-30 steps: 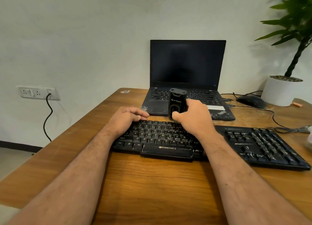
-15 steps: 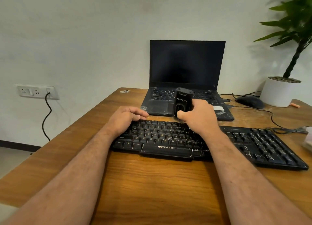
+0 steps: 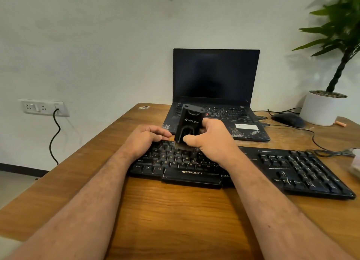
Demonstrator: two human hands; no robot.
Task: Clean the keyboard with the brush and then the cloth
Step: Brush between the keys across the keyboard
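The black plastic full-width keyboard [image 3: 253,168] lies flat across the middle of the brown wood-grain tabletop [image 3: 175,217], its number pad reaching toward 3 o'clock. The right hand [image 3: 211,140] grips the tall black block-shaped plastic brush [image 3: 190,126] by its lower body, thumb across the front and fingers curled behind, with the short dark bristles touching the upper key rows. The left hand [image 3: 145,140] rests at 9 o'clock of the brush on the keyboard's far left edge, fingers bent and pressing down; whether they hook over the rim I cannot tell.

The brush looks light and rigid, smooth-sided and a little slippery, so a low hold near the bristles should give the best control. The bristles appear soft and yielding, likely to splay between the keycaps. The keyboard seems light enough to slide on the polished wood, so bracing it makes sense; its keys are hard, matt and sprung.

No cloth is clearly in view; a pale thing at the right edge is too cropped to name.

At 12 o'clock stands an open black laptop [image 3: 216,96].
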